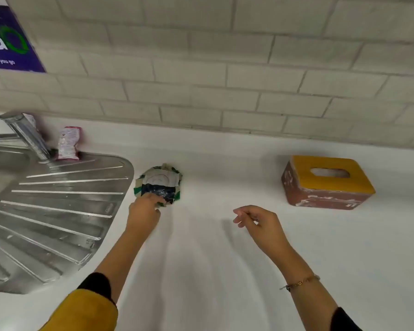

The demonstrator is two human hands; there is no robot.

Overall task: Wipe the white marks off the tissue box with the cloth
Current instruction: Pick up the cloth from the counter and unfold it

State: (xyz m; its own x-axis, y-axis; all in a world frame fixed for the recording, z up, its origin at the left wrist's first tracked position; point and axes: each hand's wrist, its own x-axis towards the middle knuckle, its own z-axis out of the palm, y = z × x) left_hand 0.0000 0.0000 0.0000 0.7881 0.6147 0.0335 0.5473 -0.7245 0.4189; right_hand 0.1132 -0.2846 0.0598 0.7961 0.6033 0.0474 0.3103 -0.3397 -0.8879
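Yellow sleeve [81, 314], left hand [145, 209]: fingertips are touching the crumpled cloth [159, 182] beside the sink drainer [58, 211]; whether they are pinching it cannot be told. Right hand [258, 220]: hovering, loosely curled, holding nothing. Tissue box [325, 182]: sitting well apart at right, white marks showing on its brown sides; bunching the cloth firmly and steadying the box with the right hand is looking advisable.

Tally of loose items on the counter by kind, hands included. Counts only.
cloth: 1
tissue box: 1
pink packet: 1 (maybe a second, half hidden)
hands: 2, left hand touching the cloth, right hand holding nothing
Total: 5
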